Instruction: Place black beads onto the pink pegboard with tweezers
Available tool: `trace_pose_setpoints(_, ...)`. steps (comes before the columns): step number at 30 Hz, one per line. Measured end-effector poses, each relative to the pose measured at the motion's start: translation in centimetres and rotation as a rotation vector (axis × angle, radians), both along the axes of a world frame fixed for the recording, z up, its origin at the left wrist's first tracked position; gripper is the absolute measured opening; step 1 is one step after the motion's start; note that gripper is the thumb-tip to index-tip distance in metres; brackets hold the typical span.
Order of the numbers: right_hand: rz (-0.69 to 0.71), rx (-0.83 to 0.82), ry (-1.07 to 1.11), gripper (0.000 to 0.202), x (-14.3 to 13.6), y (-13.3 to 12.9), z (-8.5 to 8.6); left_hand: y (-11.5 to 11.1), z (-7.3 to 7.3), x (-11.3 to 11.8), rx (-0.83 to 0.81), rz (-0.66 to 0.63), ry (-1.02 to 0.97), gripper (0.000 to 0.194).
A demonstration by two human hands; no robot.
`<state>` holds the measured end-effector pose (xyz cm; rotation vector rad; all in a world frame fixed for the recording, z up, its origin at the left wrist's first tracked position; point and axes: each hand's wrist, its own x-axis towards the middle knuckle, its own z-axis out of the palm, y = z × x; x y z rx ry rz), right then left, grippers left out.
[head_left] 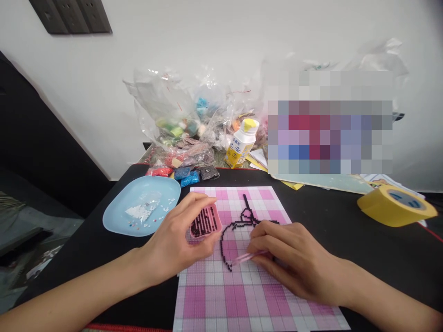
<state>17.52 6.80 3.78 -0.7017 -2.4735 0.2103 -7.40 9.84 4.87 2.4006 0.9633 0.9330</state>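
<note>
My left hand (183, 230) grips a small pink tray (218, 222) by its sides, tilted toward me. Black beads (204, 223) lie in rows in its grooves. Pink tweezers (247, 257) are pinched in my right hand (290, 258), their tips at the lower end of a curved line of black beads (222, 244). That line forms part of an outline with a stem on a pink-and-white checked pegboard (199, 299). My right hand rests over the board and hides the right part of the outline. Whether a bead sits between the tweezer tips is too small to tell.
On the left stands a light blue plate (114, 219) with white beads and a few coloured ones. Behind are small bead bags (189, 177), clear plastic bags (162, 101) and a yellow-and-white bottle (241, 143). A yellow tape roll (380, 207) lies at right on the black mat (321, 203).
</note>
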Motion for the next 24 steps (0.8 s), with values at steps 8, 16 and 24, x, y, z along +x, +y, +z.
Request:
trace_pose_setpoints(8,-0.013,0.016,-0.013,0.013,-0.14,0.14,-0.12,-0.49,0.19,-0.30,-0.069,0.010,0.007,0.036)
trace_pose_setpoints(16,-0.005,0.018,-0.009,0.013,-0.17,-0.05,-0.15,-0.26,0.06,-0.63,-0.044,0.002,-0.012,0.038)
trace_pose_setpoints(24,-0.005,0.018,-0.008,0.012,-0.16,-0.24,0.05,-0.32,0.11,-0.38,-0.034,0.010,0.006,0.041)
